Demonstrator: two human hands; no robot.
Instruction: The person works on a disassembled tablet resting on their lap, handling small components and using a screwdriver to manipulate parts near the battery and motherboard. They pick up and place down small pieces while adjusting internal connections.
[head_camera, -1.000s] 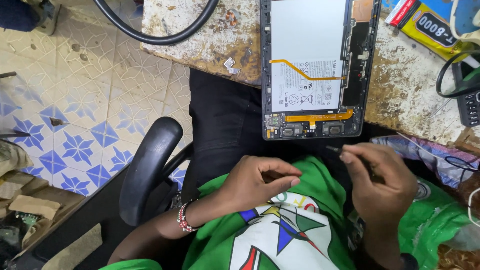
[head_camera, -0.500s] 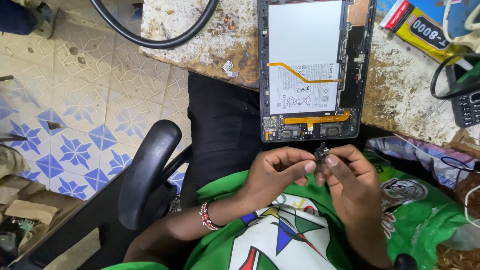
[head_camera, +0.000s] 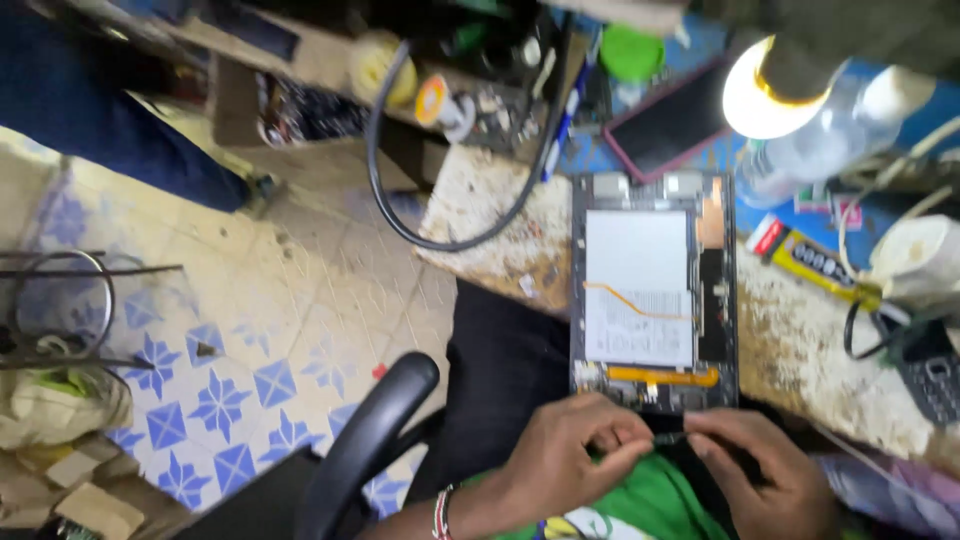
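Note:
An opened tablet (head_camera: 652, 300) lies back-up on the worn workbench (head_camera: 480, 225), its white battery and orange flex cable showing. Just below its near edge my left hand (head_camera: 565, 455) and my right hand (head_camera: 762, 470) meet over my lap. Both pinch a small dark part (head_camera: 668, 438) between their fingertips; the blur hides what it is. A beaded bracelet (head_camera: 440, 515) circles my left wrist.
A black cable (head_camera: 440, 235) loops off the bench's left edge. A lamp (head_camera: 765, 90), a clear bottle (head_camera: 830, 135), a dark phone (head_camera: 665, 125), a yellow tube (head_camera: 810, 262) and a keypad phone (head_camera: 925, 370) crowd the bench. The chair armrest (head_camera: 365, 440) stands left of my lap above tiled floor.
The view has tilted up, showing more of the bench's back. My hands came together from apart and stay joined on the small part near the tablet's edge.

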